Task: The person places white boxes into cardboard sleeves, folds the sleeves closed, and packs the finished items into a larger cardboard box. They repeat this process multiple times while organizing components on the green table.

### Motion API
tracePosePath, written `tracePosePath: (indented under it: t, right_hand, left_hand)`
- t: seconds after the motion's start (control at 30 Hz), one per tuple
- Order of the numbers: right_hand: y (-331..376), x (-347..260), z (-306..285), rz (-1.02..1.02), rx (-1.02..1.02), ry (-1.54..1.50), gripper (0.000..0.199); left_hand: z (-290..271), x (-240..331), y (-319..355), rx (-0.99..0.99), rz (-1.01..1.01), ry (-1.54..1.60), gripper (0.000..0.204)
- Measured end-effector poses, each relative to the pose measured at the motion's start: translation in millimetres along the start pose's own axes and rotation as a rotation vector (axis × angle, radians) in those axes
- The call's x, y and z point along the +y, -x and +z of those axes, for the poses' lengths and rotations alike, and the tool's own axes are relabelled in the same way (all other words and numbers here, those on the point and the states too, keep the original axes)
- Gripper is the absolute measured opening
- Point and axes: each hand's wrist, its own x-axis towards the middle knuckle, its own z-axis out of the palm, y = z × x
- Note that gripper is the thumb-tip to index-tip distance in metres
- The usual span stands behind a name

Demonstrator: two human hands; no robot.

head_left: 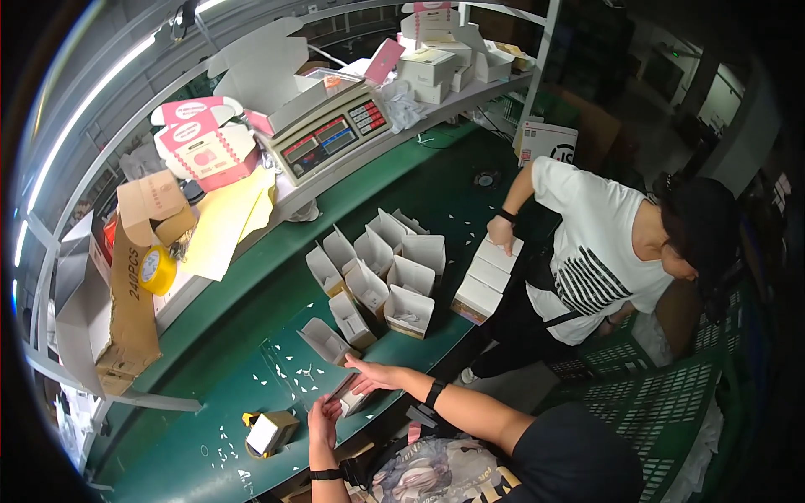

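A small carton [355, 405] with pale sides and a darker flap stands at the near edge of the green table, between my hands. My left hand [323, 419] is closed on its left side, fingers at the flap. From the right, my right hand [376, 376] reaches over the carton with thumb and fingers spread; its fingertips are at the flap, and part of the carton is hidden beneath. Just beyond stands an open white carton [325, 342]. Several more open-topped cartons [409, 312] are grouped farther back, some with pale items inside.
A co-worker [587, 243] at the right rests a hand on a row of closed cartons [486, 278]. Nearer left sits a small box [272, 433] beside yellow tape. White scraps [293, 373] litter the table. A scale [331, 134] stands on the back shelf; green crates [646, 419] fill the right.
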Motion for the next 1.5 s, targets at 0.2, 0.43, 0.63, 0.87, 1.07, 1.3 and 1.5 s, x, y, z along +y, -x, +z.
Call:
tracePosePath:
  t: [0.2,0.43,0.63,0.87,1.07,1.3,1.5]
  right_hand:
    - [-8,-6,-3,0.088,-0.107,0.066,0.069]
    - [-35,12,-22,0.032,-0.247,0.128,0.059]
    - [-24,10,-15,-0.14,-0.225,0.392,0.059]
    - [-18,22,-28,-0.517,-0.14,0.659,0.047]
    - [-15,14,-12,-0.645,-0.142,0.99,0.048]
    - [35,5,-19,-0.801,0.086,1.401,0.042]
    - [15,23,-14,-1.043,0.062,1.462,0.045]
  left_hand:
    - [-7,5,1,-0.063,-0.061,-0.009,0.036]
    - [-20,-11,2,-0.182,0.096,-0.086,0.043]
    - [-7,-14,15,-0.139,0.26,-0.315,0.048]
    - [9,-10,18,-0.134,0.432,-0.684,0.041]
    - [-9,-31,17,0.054,0.62,-0.801,0.039]
    - [20,-35,30,0.244,1.038,-1.313,0.038]
    - [9,-43,29,0.131,0.947,-1.328,0.044]
